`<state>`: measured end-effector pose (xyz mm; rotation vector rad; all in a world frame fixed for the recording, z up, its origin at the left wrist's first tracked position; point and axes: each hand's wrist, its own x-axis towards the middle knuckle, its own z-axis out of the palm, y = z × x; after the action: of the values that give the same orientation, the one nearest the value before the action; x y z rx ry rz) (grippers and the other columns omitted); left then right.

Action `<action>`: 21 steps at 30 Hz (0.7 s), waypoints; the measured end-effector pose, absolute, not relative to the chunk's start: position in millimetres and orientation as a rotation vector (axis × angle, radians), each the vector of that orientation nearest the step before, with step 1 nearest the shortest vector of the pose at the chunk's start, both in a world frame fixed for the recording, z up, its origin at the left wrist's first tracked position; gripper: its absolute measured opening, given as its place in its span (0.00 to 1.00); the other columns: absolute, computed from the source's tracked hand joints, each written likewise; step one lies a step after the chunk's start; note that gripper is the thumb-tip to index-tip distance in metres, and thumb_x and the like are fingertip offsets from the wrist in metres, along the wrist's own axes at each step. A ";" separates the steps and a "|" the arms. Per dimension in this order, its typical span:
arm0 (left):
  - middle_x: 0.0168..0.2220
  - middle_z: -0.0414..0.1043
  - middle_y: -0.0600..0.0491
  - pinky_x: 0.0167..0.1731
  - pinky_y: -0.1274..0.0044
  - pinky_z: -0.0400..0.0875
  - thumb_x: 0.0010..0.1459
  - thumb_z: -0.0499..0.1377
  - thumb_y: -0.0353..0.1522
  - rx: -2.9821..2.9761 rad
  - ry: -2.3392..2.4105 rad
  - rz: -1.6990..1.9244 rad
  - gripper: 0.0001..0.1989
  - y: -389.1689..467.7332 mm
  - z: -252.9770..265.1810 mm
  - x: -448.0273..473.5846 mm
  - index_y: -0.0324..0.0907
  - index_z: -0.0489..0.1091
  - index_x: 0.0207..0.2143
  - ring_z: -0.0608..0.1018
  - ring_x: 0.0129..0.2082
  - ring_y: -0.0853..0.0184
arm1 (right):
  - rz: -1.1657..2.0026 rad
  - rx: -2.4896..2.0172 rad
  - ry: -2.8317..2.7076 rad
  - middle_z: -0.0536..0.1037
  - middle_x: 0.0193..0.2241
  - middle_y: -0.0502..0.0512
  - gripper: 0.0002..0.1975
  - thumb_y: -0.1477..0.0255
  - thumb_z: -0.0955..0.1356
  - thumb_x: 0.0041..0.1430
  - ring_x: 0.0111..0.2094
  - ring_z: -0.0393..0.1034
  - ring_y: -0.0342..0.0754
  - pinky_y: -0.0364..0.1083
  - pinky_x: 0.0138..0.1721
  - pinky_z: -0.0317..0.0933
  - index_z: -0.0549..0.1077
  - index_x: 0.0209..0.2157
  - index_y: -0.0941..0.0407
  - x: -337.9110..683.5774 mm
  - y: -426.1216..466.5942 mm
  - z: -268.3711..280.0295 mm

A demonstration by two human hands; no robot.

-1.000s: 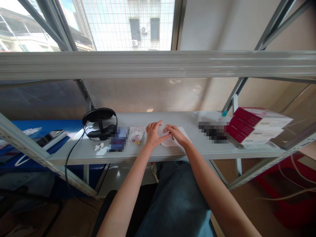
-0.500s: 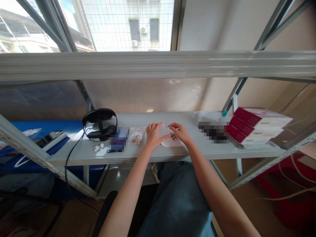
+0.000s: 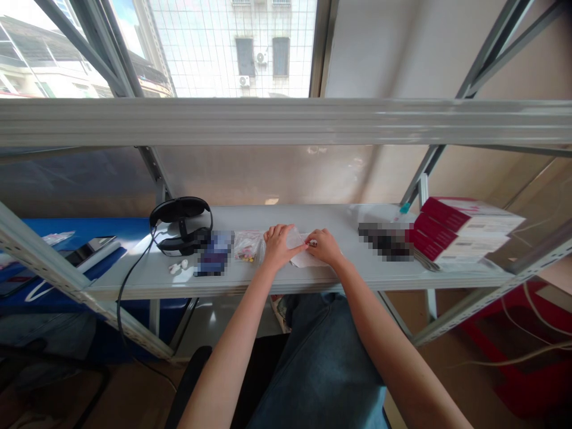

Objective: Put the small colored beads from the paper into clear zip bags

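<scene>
- On my remote view, two bare hands work close together above a pale grey shelf.
- The left hand curves at a piece of clear plastic, probably a bag. Its thumb stretches away from its fingers, towards the other hand. I cannot tell whether it grips the plastic.
- The right hand has its fingers drawn in around small pieces, some white and reddish. I cannot tell whether they are pinched or only touched.
- Those pieces sit above or on a sheet of white paper, partly hidden under the fingers.
- The relation I judge matters most: the pieces are just right of the left thumb's tip, with the plastic just to their left. The right hand is nearer. They look too small for me to read a long axis.
- Left of the left hand, near it, lies a clear bag with colourful pieces inside.
- Further left I see a black headset; well to the right, stacked boxes.
</scene>
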<state>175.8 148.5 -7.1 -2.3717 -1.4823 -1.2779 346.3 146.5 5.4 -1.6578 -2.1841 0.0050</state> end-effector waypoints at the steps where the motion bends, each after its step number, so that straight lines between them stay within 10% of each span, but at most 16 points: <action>1: 0.44 0.66 0.50 0.42 0.69 0.55 0.46 0.60 0.47 -2.377 -1.479 -1.272 0.28 148.2 -7.1 175.7 0.47 0.63 0.48 0.65 0.44 0.59 | 0.002 -1.661 -2.192 0.73 0.35 0.56 0.10 0.68 0.64 0.51 0.38 0.61 0.50 0.46 0.41 0.54 0.76 0.32 0.54 345.0 146.3 6.1; 21: 0.46 0.65 0.52 0.44 0.70 0.55 0.48 0.57 0.49 -2.416 -1.576 -1.234 0.27 144.1 -2.5 175.2 0.49 0.62 0.48 0.64 0.46 0.61 | -0.025 -1.745 -2.165 0.74 0.33 0.56 0.10 0.66 0.64 0.52 0.39 0.61 0.51 0.45 0.38 0.52 0.76 0.32 0.55 340.3 149.0 5.3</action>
<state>175.2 144.1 -2.5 -2.4165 -1.5757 -1.2340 340.3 149.0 5.3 -1.7452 -2.1650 -0.0250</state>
